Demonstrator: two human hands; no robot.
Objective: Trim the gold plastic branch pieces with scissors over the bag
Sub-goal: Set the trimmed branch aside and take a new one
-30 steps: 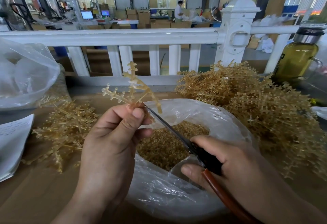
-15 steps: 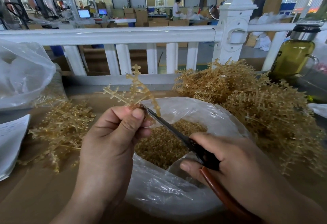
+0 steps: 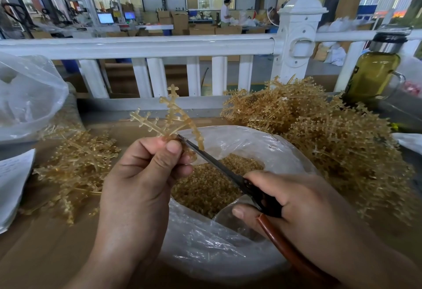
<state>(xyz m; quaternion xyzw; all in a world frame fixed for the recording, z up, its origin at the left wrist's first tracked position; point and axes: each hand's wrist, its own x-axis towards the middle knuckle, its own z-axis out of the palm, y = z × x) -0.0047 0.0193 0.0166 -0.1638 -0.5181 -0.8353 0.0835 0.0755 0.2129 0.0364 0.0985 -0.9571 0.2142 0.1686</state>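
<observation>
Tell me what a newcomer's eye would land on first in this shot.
Dead centre, the left hand pinches a gold branch piece above the clear bag, while the right hand holds scissors with the blade tips at the branch's base. The bag holds a bed of small gold bits. To the right, a large heap of gold branches sprawls below the white railing; a smaller heap lies to the left.

1 head-worn wide-angle view, facing forward and down, close above the bag point(image 3: 217, 250), white railing point(image 3: 137, 46) beyond
</observation>
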